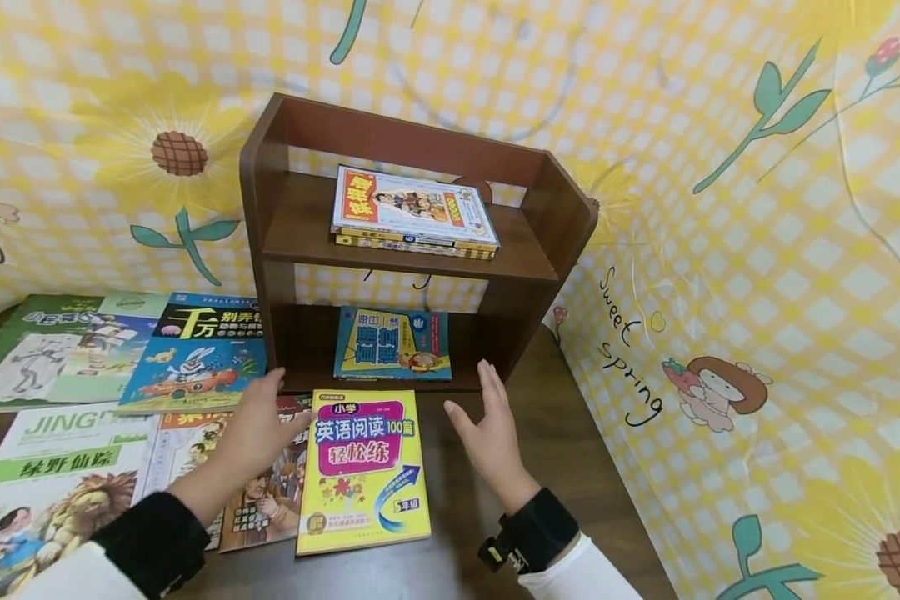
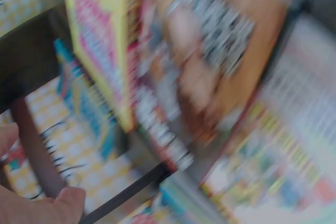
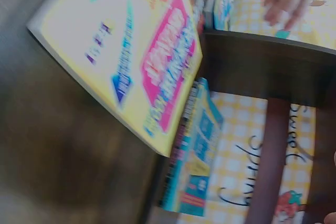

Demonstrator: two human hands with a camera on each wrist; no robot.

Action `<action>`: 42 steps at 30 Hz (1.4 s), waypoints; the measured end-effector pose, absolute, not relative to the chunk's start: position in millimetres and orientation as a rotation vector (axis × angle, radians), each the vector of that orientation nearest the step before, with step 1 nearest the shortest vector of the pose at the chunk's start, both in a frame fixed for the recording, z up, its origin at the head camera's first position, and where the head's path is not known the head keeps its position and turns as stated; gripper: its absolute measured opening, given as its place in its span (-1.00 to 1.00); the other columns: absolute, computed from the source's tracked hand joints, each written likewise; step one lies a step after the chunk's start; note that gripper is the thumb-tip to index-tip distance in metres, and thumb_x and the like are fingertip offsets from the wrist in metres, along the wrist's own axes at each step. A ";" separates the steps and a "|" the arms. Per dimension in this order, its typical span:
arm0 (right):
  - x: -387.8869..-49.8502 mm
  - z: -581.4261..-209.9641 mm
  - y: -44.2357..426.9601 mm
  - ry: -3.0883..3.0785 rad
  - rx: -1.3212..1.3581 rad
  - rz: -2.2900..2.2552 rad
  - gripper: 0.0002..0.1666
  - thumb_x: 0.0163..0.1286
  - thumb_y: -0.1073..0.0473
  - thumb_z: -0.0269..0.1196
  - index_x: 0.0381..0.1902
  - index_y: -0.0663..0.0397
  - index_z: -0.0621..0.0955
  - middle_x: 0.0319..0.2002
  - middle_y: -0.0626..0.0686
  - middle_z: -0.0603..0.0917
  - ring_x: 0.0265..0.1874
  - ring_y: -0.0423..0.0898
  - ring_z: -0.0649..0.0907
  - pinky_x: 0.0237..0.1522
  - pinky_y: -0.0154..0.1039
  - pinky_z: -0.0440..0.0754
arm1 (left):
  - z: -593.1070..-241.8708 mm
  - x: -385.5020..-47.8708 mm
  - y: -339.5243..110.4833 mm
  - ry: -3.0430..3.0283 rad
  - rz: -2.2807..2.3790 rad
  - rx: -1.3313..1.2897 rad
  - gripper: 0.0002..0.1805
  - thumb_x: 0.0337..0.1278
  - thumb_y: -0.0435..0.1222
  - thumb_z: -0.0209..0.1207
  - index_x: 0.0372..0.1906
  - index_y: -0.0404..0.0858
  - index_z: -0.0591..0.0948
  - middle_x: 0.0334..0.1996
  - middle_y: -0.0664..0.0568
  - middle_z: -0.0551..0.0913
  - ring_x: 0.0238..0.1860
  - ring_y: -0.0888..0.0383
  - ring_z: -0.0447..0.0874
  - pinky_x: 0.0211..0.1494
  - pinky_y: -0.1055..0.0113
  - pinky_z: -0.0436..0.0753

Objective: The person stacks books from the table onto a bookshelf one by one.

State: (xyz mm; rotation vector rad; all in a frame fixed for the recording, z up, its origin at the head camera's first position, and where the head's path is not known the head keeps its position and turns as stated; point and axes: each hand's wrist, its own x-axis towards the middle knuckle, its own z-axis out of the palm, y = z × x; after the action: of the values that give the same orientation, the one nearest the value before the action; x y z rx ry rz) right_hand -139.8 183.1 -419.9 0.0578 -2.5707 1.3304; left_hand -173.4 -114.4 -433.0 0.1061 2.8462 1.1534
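A yellow English reading book (image 1: 367, 500) lies flat on the table before a dark brown two-tier bookshelf (image 1: 528, 242). My left hand (image 1: 251, 433) hovers left of it, fingers spread and empty, above the neighbouring books. On the book's other side my right hand (image 1: 491, 442) is held up, thumb apart from its straight fingers, touching nothing. Blue books (image 1: 393, 343) lie in the shelf's lower compartment. Up on the top tier is a stack of books (image 1: 416, 204). The left wrist view is blurred and shows part of my left hand (image 2: 42, 205) near the shelf.
Several books cover the table on the left, among them a blue one with a rabbit (image 1: 195, 358), a white-and-green one (image 1: 60, 475) and a brown-covered one (image 1: 266, 500). A yellow checked cloth (image 1: 720, 208) hangs behind and to the right of the shelf.
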 end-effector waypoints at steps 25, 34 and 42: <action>-100.9 -485.7 152.1 -3.011 -0.239 1.099 0.10 0.00 0.00 0.54 0.44 0.13 0.27 0.38 0.24 0.30 0.31 0.20 0.39 0.20 0.12 0.47 | -500.0 -158.7 -78.9 2.719 0.763 -0.182 0.13 -0.34 0.20 0.46 0.04 -0.73 0.36 -0.14 -0.43 0.30 -0.05 -0.31 0.20 -0.11 -0.10 0.45; -97.9 -487.9 148.7 -3.085 -0.238 0.946 0.04 -0.05 -0.05 0.56 0.36 0.16 0.39 0.31 0.24 0.37 0.24 0.18 0.40 0.16 0.12 0.51 | -500.6 -157.5 -67.6 2.709 0.796 -0.305 0.02 -0.37 0.04 0.53 -0.01 -0.73 0.37 -0.20 -0.39 0.26 -0.09 -0.28 0.18 -0.21 0.04 0.53; -99.9 -493.3 151.9 -3.072 -0.207 0.998 0.05 -0.05 0.04 0.57 0.37 0.17 0.36 0.37 0.28 0.26 0.30 0.27 0.32 0.16 0.17 0.48 | -504.4 -155.6 -66.5 2.625 0.929 -0.290 -0.08 -0.23 0.00 0.49 0.05 -0.62 0.37 -0.17 -0.37 0.37 -0.06 -0.26 0.25 -0.16 0.00 0.49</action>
State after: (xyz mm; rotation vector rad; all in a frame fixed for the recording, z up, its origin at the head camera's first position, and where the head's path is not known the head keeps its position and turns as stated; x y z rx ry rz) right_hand -99.9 151.9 -493.3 -0.2069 -3.0723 0.9979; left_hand -155.6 -66.5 -504.4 -0.2897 2.6250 0.9286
